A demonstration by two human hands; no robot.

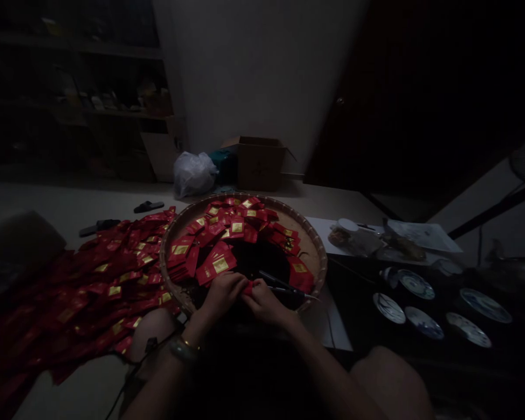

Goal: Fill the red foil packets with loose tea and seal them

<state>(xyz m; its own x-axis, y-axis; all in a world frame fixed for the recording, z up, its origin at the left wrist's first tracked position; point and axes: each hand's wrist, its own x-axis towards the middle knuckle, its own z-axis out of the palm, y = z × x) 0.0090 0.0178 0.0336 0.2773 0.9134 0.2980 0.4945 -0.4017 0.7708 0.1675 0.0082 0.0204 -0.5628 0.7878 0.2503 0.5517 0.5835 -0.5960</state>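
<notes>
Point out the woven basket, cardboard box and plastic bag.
Woven basket [322, 248], head view, right rim.
Cardboard box [259, 166], head view, front face.
Plastic bag [193, 175], head view, middle of the bag.

Red sachet [247, 288] — mostly hidden behind fingers [257, 293]

Home room: slippers [149, 206], shelves [87, 105], cardboard box [259, 164]

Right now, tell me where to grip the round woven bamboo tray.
Take the woven tray's raised rim on the right, from outside: that stretch is bare, and the lip stands above the shallow bowl. The left side is crowded by spilled red sachets.
</notes>
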